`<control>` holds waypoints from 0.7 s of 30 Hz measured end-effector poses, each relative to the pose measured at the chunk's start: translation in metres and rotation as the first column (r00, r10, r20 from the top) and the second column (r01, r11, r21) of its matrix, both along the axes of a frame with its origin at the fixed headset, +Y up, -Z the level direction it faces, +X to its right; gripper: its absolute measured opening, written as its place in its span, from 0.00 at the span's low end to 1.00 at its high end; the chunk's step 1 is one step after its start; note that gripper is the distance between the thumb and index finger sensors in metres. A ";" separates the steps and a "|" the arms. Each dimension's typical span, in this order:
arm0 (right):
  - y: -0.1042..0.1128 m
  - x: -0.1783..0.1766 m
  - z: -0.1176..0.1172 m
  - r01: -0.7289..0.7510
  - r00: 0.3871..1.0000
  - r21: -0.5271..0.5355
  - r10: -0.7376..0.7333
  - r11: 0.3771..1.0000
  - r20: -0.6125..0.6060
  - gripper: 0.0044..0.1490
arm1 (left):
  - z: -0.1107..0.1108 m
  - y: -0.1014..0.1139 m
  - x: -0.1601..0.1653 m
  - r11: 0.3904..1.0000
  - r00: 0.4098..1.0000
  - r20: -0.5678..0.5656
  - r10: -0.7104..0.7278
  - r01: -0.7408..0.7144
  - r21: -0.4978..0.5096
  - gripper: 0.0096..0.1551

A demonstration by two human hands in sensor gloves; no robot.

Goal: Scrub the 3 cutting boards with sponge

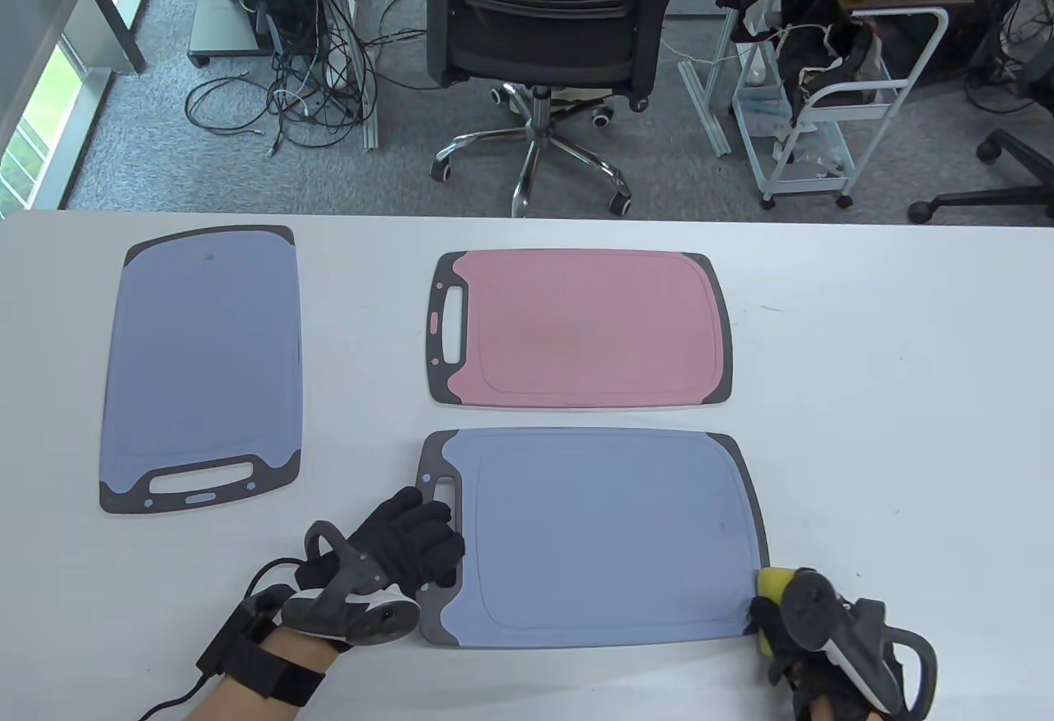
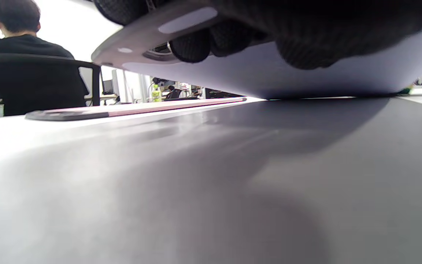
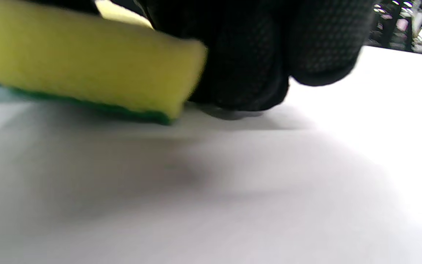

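**Three boards laid out; near board lifted at its handle end, sponge at its right corner**

Your white surface [image 1: 865, 359] carries all three cutting boards. The near blue board [image 1: 609, 540] lies lengthwise just in front of you, handle to the left. The left wrist view shows its handle end raised off the surface while its far end stays down. The pink board [image 1: 576, 330] lies flat just behind it, apart from it, handle also to the left. The left blue board [image 1: 202, 367] lies well apart on the left side, turned lengthwise away from you, handle toward you.

Your left hand [image 1: 408, 544] is at the handle end of the near blue board. The grip is closed round that edge: fingers [image 2: 191, 47] curl under the board, and the rest of the hand lies on top.

Your right hand [image 1: 811, 639] is at the near right corner of the same board. Its grip is pinched on the sponge [image 1: 774, 589], yellow with a green scouring face turned down. The right wrist view shows the sponge [image 3: 86, 66] low over the surface with the fingers [image 3: 247, 73] beside it; whether it presses the board's corner or the bare surface, you cannot tell from these views.

Behind the surface stand a black office chair [image 1: 552, 21] and a white trolley [image 1: 832, 104].
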State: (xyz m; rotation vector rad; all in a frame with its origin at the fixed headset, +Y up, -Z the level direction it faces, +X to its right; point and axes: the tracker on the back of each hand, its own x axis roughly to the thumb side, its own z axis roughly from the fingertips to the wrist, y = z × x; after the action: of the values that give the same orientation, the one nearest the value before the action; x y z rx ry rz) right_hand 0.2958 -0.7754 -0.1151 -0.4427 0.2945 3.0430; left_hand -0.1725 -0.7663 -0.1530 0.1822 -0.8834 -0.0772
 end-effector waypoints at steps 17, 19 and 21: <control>0.007 0.022 0.002 0.076 0.997 0.108 -0.078 0.991 0.013 0.49 | 0.021 0.056 -0.024 0.833 0.993 0.102 0.063 -0.108 0.543 0.26; 0.008 0.022 0.003 0.081 0.997 0.121 -0.083 0.989 0.008 0.49 | 0.022 0.067 -0.035 0.819 0.991 0.086 0.104 -0.134 0.558 0.26; 0.007 0.022 0.002 0.087 0.996 0.124 -0.088 0.988 0.005 0.49 | 0.019 0.077 -0.040 0.810 0.991 0.059 0.117 -0.130 0.571 0.26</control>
State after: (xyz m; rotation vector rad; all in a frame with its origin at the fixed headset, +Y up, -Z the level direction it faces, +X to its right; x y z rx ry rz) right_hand 0.3176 -0.7680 -0.1127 -0.4261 0.1195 2.9510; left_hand -0.2129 -0.6891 -0.1337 0.8124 -0.8463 -0.2225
